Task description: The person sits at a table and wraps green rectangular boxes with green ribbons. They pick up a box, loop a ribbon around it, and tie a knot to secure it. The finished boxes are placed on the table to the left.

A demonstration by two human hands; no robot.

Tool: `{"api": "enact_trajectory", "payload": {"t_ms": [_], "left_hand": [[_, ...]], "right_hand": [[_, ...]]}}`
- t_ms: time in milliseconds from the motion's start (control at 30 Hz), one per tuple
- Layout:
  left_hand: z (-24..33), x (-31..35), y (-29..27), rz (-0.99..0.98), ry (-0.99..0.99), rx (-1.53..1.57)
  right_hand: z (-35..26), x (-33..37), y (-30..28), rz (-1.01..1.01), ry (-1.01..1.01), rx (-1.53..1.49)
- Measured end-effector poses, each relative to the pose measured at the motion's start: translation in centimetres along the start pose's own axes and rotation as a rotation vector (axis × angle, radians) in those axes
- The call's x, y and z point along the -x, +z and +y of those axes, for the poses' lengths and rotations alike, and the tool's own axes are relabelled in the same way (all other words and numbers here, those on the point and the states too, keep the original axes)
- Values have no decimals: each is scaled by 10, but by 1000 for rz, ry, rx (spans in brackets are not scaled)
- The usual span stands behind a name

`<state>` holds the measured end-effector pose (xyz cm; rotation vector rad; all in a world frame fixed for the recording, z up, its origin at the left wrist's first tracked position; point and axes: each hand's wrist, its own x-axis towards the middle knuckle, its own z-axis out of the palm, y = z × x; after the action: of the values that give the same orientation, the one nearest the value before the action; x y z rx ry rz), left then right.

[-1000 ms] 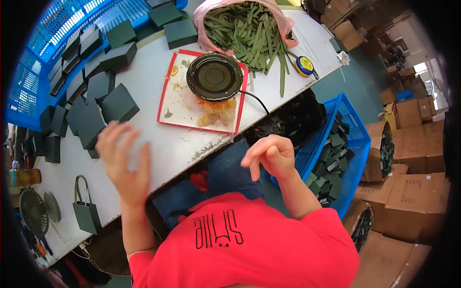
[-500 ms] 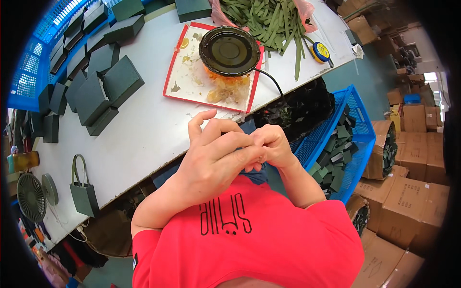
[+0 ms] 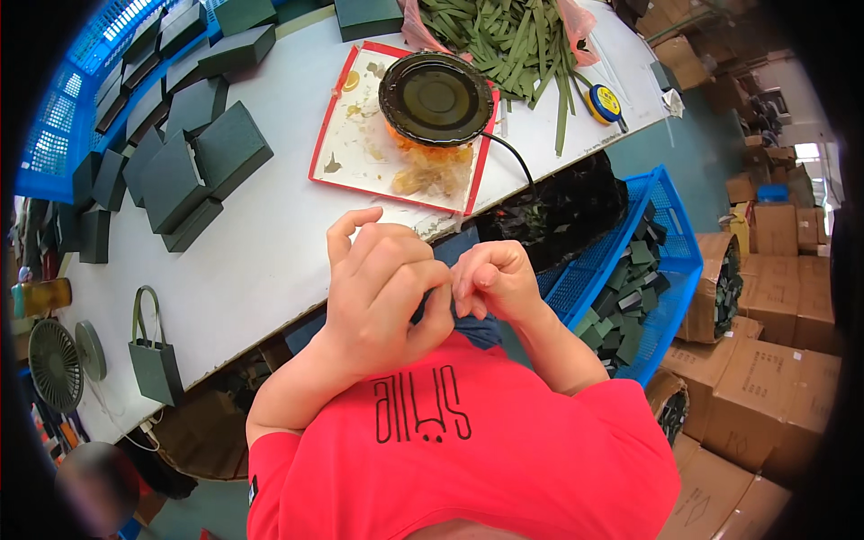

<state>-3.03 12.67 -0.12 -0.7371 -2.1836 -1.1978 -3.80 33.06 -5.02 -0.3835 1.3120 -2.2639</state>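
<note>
My left hand (image 3: 382, 292) is raised in front of my chest, its fingers curled in toward the thumb and one finger lifted. Close beside it, my right hand (image 3: 498, 281) has bent fingers with the thumb against them; the fingertips of both hands nearly meet. Whatever is between the fingers, if anything, is hidden or too small to make out. Beyond my hands, on the white table (image 3: 261, 261), a round black hot pan (image 3: 436, 97) with dark liquid stands on a stained, red-edged board (image 3: 360, 153).
Dark green boxes (image 3: 229, 148) and a blue crate (image 3: 54, 135) fill the far left. A small green bag (image 3: 155, 371) and a fan (image 3: 58, 360) are nearer. Green strips (image 3: 504, 45) and a tape roll (image 3: 603, 103) lie far right. A blue basket (image 3: 679, 261) holds green pieces; cartons (image 3: 747, 387) stand right.
My hands, pressed together before, have come slightly apart. The left has shifted a little left and its fingers have curled; the right thumb now shows. A blurred shape has appeared at the lower left.
</note>
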Motion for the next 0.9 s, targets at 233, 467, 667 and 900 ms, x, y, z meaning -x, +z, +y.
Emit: {"api": "enact_trajectory", "payload": {"t_ms": [233, 467, 667, 900], "left_hand": [[-1, 2, 1, -134, 44, 1], [1, 0, 0, -184, 37, -16], [-2, 0, 9, -131, 35, -59], [-14, 13, 17, 32, -53, 5]], "right_hand": [[5, 0, -1, 23, 29, -22], [6, 2, -3, 63, 76, 67], [4, 2, 11, 103, 211, -28], [-20, 0, 7, 18, 421, 141]]}}
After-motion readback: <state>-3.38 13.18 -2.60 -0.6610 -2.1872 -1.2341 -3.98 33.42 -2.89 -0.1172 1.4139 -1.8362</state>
